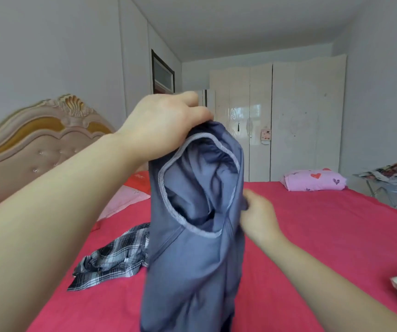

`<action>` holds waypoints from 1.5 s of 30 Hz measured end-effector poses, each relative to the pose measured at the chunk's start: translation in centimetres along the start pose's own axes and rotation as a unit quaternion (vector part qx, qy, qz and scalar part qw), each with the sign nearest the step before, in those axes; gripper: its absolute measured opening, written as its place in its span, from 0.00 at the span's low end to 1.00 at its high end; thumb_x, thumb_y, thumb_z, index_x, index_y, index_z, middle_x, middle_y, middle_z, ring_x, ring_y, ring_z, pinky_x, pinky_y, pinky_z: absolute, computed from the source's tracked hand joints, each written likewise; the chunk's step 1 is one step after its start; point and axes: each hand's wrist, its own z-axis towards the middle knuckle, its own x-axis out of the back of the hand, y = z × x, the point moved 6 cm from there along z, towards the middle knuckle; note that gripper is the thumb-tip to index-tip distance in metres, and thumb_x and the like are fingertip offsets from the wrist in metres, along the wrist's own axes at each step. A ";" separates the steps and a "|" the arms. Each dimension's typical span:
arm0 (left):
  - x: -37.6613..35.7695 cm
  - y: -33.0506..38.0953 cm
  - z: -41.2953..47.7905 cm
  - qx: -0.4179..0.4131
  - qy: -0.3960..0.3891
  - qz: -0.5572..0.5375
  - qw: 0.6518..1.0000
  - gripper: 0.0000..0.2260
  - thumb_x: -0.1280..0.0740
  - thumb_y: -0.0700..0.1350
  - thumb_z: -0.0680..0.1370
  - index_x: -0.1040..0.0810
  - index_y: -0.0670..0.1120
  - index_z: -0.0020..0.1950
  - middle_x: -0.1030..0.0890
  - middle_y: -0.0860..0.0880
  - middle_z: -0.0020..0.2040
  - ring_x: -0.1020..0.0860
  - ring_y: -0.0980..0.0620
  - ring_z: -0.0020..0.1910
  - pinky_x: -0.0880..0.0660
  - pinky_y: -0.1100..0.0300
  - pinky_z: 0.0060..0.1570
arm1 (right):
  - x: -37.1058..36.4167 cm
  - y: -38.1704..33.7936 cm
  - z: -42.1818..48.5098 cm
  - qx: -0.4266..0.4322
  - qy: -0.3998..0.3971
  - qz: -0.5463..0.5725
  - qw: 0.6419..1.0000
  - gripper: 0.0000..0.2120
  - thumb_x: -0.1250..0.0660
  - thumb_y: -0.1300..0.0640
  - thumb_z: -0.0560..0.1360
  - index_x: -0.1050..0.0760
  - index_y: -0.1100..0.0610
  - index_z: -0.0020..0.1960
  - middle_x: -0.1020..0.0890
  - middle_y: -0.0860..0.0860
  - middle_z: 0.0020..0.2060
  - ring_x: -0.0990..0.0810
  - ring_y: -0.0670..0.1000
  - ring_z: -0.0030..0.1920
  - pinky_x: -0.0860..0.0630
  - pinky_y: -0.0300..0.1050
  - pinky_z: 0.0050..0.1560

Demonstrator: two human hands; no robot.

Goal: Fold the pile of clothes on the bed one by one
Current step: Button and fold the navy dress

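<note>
We hold the blue top (pixel 192 259) up in the air over the bed (pixel 324 236). Our left hand (pixel 166 123) grips its top end, with the fingers curled tight into the cloth. Our right hand (pixel 258 216) is at the right edge of the blue top, lower down. It is blurry, so we cannot tell if its fingers pinch the cloth or only touch it. The checked shirt (pixel 113 257) lies crumpled on the bed, just left of the blue top, not folded yet.

What could go wrong? The blue top hangs bunched up from 1 hand, and its round opening gapes at us. If we lay it down like this, it may land twisted, and the fold will come out lumpy. If the right hand misses the edge, the cloth may sag into a heap. The low end hangs near the checked shirt, so the 2 could get tangled. We think it needs 2 hands to spread it flat first.
</note>
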 end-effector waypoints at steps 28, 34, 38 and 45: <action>-5.9 -5.3 -1.3 0.299 -0.020 -0.039 0.953 0.11 0.42 0.43 0.79 0.23 0.40 0.54 0.20 0.35 0.50 0.24 0.34 0.51 0.29 0.50 0.44 | 10.6 1.8 -2.6 -0.121 -0.415 0.053 0.900 0.08 0.29 0.50 0.69 0.22 0.53 0.45 0.24 0.45 0.34 0.32 0.41 0.29 0.37 0.31 0.27; -6.3 -4.0 -1.3 0.305 -0.033 -0.061 0.950 0.12 0.42 0.42 0.79 0.23 0.39 0.55 0.21 0.35 0.51 0.25 0.34 0.51 0.30 0.50 0.44 | 12.8 2.2 -0.5 -0.002 -0.161 -0.329 0.930 0.11 0.35 0.61 0.71 0.33 0.50 0.34 0.28 0.46 0.31 0.30 0.48 0.35 0.36 0.41 0.31; -6.6 -3.4 -1.8 0.312 -0.049 -0.053 0.947 0.12 0.43 0.42 0.79 0.24 0.38 0.54 0.22 0.34 0.51 0.25 0.33 0.50 0.29 0.48 0.44 | 13.6 3.3 -1.2 0.010 -0.070 -0.375 0.924 0.09 0.38 0.64 0.69 0.35 0.51 0.41 0.28 0.49 0.38 0.29 0.55 0.42 0.33 0.46 0.36; -6.1 -3.6 -2.8 0.321 -0.082 -0.027 0.943 0.10 0.43 0.40 0.77 0.25 0.35 0.50 0.23 0.31 0.47 0.25 0.32 0.47 0.32 0.50 0.38 | 16.8 3.7 -1.3 -0.030 -0.019 -0.423 0.905 0.15 0.36 0.62 0.73 0.29 0.55 0.59 0.27 0.57 0.54 0.25 0.60 0.53 0.27 0.50 0.48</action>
